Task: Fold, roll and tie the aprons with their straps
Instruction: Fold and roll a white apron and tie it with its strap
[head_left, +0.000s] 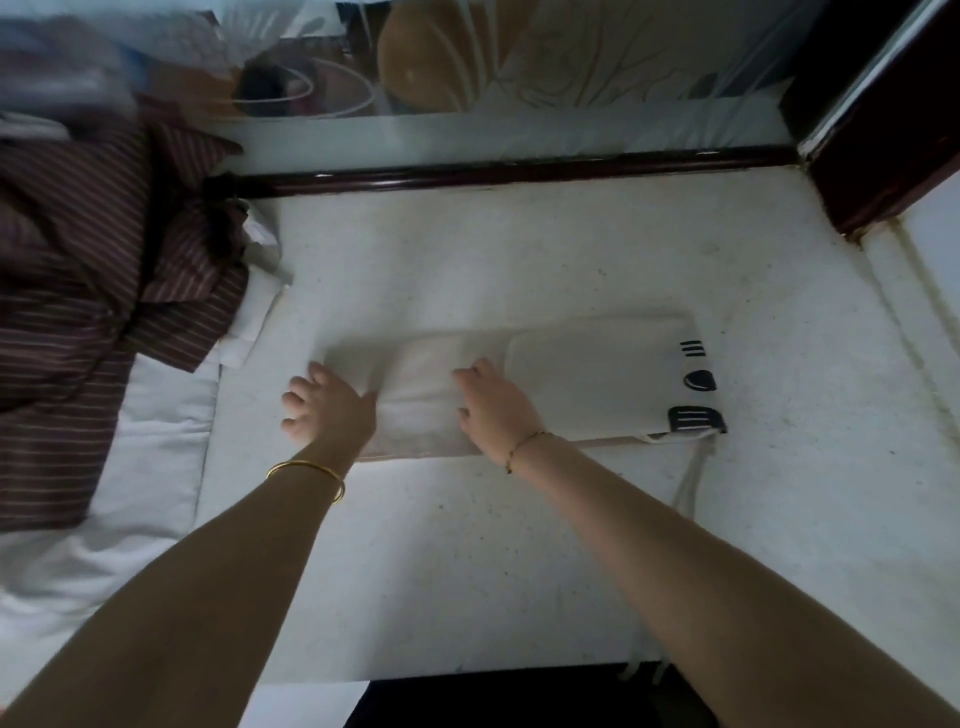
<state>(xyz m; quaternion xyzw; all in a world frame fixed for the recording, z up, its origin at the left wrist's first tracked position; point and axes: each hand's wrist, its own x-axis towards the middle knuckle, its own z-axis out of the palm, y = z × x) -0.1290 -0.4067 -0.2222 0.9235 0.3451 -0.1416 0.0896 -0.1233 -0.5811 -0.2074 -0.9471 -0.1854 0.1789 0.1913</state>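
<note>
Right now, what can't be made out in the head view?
1. Left end of the apron: covered by the left hand and right hand. The fingertips are foreshortened, so the grip and any roll are unclear.
2. The strap: its end drops past the table edge.
3. The striped cloth: blurred and cut by the left edge.
4. The black print: too small to read.
</note>
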